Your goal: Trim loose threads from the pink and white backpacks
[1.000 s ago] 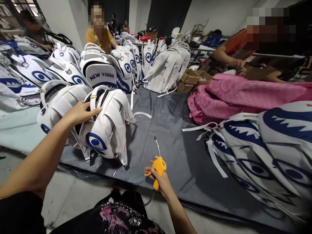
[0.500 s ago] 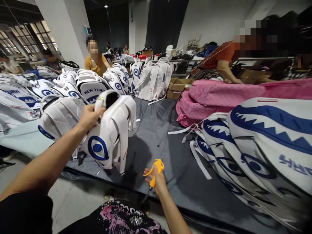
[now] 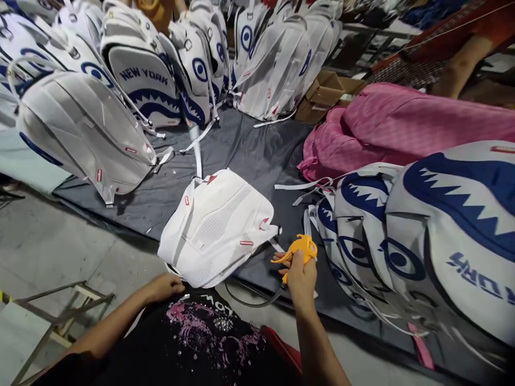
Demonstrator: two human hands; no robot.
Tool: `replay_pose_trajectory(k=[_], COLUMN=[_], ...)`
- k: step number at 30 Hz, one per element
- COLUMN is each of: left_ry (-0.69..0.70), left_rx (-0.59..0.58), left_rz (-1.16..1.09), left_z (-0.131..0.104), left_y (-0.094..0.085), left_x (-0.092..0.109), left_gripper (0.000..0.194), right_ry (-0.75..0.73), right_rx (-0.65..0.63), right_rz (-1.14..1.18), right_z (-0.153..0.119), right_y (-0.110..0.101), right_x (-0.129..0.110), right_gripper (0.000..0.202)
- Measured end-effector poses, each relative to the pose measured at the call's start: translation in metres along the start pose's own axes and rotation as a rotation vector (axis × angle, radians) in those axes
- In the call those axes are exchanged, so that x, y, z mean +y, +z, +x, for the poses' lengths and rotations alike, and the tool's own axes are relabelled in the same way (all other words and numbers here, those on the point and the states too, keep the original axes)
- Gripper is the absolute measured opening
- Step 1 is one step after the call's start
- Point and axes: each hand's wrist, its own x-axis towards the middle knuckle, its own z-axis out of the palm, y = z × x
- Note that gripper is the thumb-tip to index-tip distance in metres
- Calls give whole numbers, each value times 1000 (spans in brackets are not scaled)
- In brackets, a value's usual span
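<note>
Right hand (image 3: 300, 271): fingers closed round the yellow gun (image 3: 303, 249), tips poking out past its lever on the left. Grip looks firm on the body. Nozzle points far, just beside the stack (image 3: 406, 225) on the right. Hose (image 3: 255, 305) runs off the gun's lower end and loops left, below the near edge of the surface (image 3: 249, 142).

Left hand (image 3: 164, 287): low at the near left end of the white bag (image 3: 219, 225), fingers curled in by its handle. Tips are hidden, so I can't tell how far open they are or whether they have hold of the handle.

White bag sits at the near edge, middle of the surface, back panel up, near end sticking out past the edge toward my shirt (image 3: 201, 338). One strap (image 3: 197, 153) stands up off its far end. Gun is right of the bag, near it.

Around: left bag (image 3: 86, 128) leans on the surface, well apart from mine. NEW YORK bag (image 3: 145, 80) is far left, more white bags (image 3: 277, 69) far middle. Cardboard box (image 3: 322, 96) is right of those, pink bags (image 3: 426, 118) far right behind the stack. Co-worker's arm (image 3: 462, 61) shows beyond the pink bags.
</note>
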Motion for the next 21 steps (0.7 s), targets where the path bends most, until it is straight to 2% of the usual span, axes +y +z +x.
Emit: replay_pose_trajectory(k=[2, 4, 6, 7, 8, 11, 13, 14, 16, 18, 21], left_ry=[55, 191, 255, 237, 213, 208, 258, 269, 211, 32, -275], left_rx=[145, 312, 361, 346, 332, 315, 220, 130, -87, -251, -306], left_rz=[112, 310, 493, 534, 541, 352, 63, -117, -472, -726, -829], left_z=[10, 33, 63, 77, 88, 100, 95, 91, 87, 90, 106], left_y=[-1, 4, 17, 25, 31, 35, 25, 17, 3, -6, -5], left_x=[-5, -4, -1, 0, 0, -10, -23, -30, -41, -45, -39], left_gripper=[45, 73, 101, 102, 94, 65, 61, 65, 80, 85, 68], right_ry=[11, 18, 21, 25, 28, -28, -102, -114, -106, -78, -24], right_rx=[-77, -217, -391, -459, -506, -479, -394, -406, -569, -722, -779], right_rz=[-24, 11, 24, -4, -59, -336, -513, -595, -735, -828, -869], right_z=[-3, -7, -3, 3, 13, 57, 86, 96, 104, 99, 77], right_y=[4, 12, 23, 28, 33, 49, 62, 68, 80, 88, 94], right_x=[-6, -12, -23, -30, -38, -70, -90, -97, -107, -113, -121], right_gripper=[64, 62, 62, 62, 62, 56, 50, 47, 42, 39, 39])
